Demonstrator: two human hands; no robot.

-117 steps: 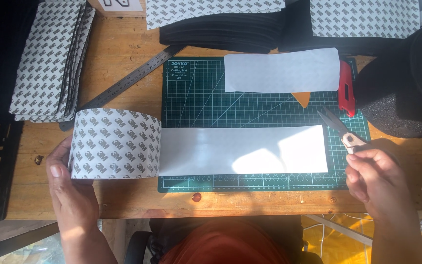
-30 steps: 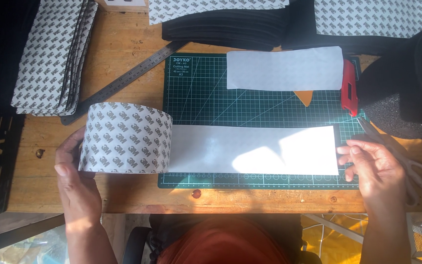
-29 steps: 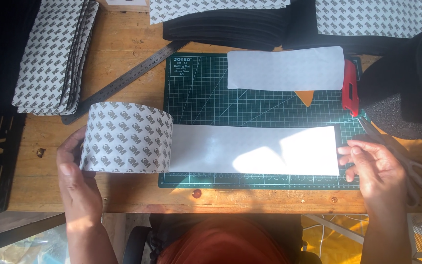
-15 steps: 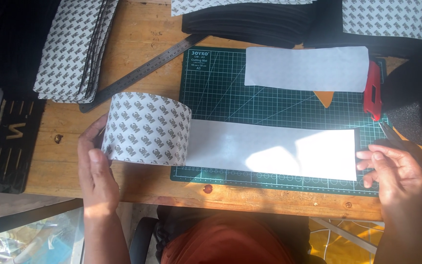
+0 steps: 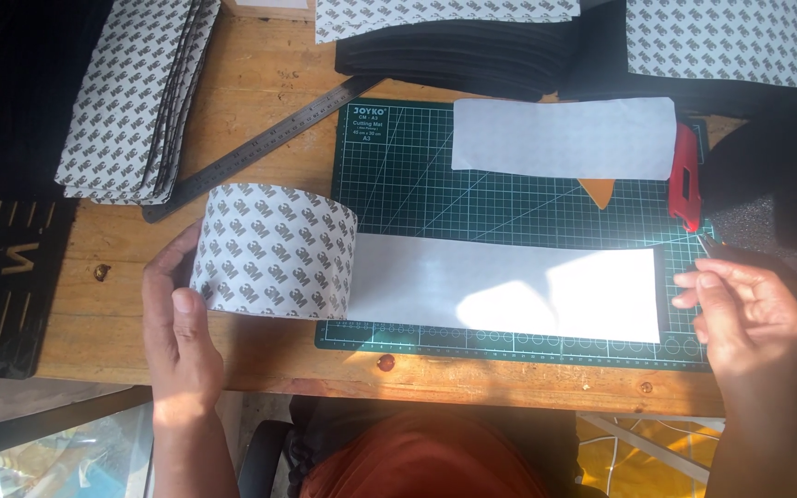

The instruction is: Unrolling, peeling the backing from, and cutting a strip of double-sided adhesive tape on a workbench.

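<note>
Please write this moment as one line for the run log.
left hand: holds tape roll | right hand: at end of unrolled strip | strip: flat on cutting mat | red cutter: untouched

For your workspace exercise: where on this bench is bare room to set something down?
Bare wood lies left of the tape roll, below the ruler. Bare green mat lies between the upper white sheet and the unrolled strip. The back edge is crowded with stacked sheets.

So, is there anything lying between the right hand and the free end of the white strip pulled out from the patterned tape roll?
Nothing visible. The right hand hovers just beside the end of the white strip on the green cutting mat.
</note>
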